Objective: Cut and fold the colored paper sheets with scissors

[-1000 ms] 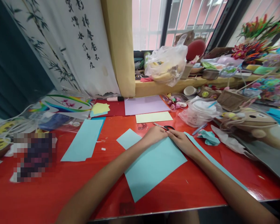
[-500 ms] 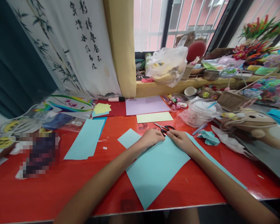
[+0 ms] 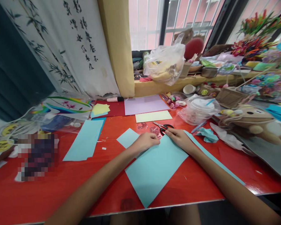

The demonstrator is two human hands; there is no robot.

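Note:
A large light blue sheet of paper (image 3: 156,168) lies at an angle near the table's front edge. On its upper left edge my left hand (image 3: 146,142) is closed, fingers curled and pinching the paper. My right hand (image 3: 179,139) grips the sheet's top corner between thumb and fingers; the fingers underneath are hidden. Just beyond that hand lie black-handled scissors (image 3: 163,127), blades pointing left and slightly apart. A smaller light blue piece (image 3: 127,137) sits partly behind my left hand. To the right, a long light blue strip (image 3: 215,159) passes beside my right forearm.
More light blue paper (image 3: 83,140) lies on the left. At the back are a lilac sheet (image 3: 142,104), a pale yellow strip (image 3: 154,116) and a marker (image 3: 114,99). A bagged cup (image 3: 200,109), crumpled blue paper (image 3: 208,135) and a plush toy (image 3: 250,125) crowd the right.
My left hand has slid a little left and down along the paper's edge, widening the gap to my right hand. The whole view has shifted slightly.

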